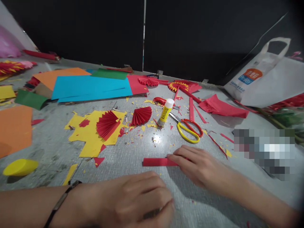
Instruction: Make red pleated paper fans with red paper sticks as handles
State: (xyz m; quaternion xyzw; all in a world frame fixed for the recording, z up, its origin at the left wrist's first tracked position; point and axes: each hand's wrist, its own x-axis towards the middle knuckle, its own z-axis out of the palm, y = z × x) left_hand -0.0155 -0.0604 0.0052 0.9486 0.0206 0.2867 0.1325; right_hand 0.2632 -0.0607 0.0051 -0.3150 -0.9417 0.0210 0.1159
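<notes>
A narrow folded red paper strip point(156, 162) lies flat in front of me. My right hand point(194, 161) covers its right end, fingers bent together over it. Nearer to me is my left hand point(142, 202), with a dark band at its wrist and the fingers curled in. Whatever may be in those fingers is hidden. Beyond the strip stand a yellow glue stick point(165, 112) with a white cap and scissors point(188, 129) with red and yellow handles. Two pleated red paper fans point(108, 125) lie left of the glue stick, one on a cut yellow sheet point(87, 142).
Blue sheets point(92, 87), orange paper point(15, 129) and green paper point(30, 98) lie at the left and back. A yellow cap-like piece point(21, 167) sits at the left. A white carrier bag point(266, 76) stands at the right before a black wall. Paper scraps are scattered about.
</notes>
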